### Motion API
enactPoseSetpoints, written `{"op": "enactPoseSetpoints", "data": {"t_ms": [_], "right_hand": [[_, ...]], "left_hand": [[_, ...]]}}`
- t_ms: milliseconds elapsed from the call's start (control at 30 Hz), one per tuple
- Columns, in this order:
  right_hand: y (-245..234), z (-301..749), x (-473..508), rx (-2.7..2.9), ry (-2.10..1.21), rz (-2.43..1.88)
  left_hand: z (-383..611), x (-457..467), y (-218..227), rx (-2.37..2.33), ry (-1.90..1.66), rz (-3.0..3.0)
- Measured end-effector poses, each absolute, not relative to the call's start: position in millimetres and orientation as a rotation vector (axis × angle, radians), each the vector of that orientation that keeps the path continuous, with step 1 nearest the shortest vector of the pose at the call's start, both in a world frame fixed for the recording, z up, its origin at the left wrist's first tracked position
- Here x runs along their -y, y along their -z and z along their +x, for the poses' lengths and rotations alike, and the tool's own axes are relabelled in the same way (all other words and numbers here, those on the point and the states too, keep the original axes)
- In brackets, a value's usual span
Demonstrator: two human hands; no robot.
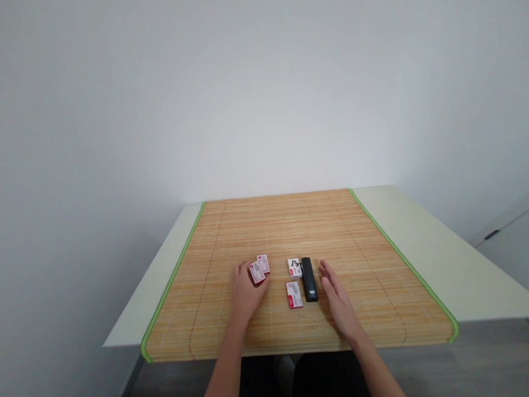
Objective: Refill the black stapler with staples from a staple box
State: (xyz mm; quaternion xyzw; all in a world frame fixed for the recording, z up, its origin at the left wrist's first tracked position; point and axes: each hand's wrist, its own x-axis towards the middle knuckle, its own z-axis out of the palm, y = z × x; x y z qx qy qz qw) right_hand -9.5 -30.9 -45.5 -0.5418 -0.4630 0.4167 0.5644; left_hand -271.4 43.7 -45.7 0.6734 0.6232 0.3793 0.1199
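My left hand (247, 291) is closed around a small white box with red edges (256, 272), gripping it between thumb and fingers. A similar small box (263, 262) lies just behind and to the right, partly overlapped by the held one. Near the middle lies a black stapler (309, 280), lengthwise away from me. To its left are a small white box with a dark picture (294, 267) and, closer to me, a white and red box (294, 295). My right hand (339, 298) is open to the right of the stapler, apart from it, holding nothing.
A bamboo mat with green edging (277, 222) covers the middle of a white table (417, 245). The table's front edge is close to my body. A plain white wall (257, 97) stands behind the table, and grey floor (437, 370) shows below.
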Motion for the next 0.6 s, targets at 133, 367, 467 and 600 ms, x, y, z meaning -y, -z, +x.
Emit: {"op": "enactPoseSetpoints", "data": {"t_ms": [133,367,467,600], "right_hand": [[46,-10,31,1.082,-0.984,-1.255],[49,-13,30,1.097,-1.004,-1.201],[53,-14,28,1.11,-0.992,-1.17],[58,-14,27,1.141,-0.949,-1.174]], "left_hand": [[-286,2,57,-2.025,-1.073,1.904],[-255,8,36,-1.87,-1.015,2.009],[-224,-18,18,-1.564,-0.895,2.235],[-195,-50,13,-1.323,-0.756,2.386]]}}
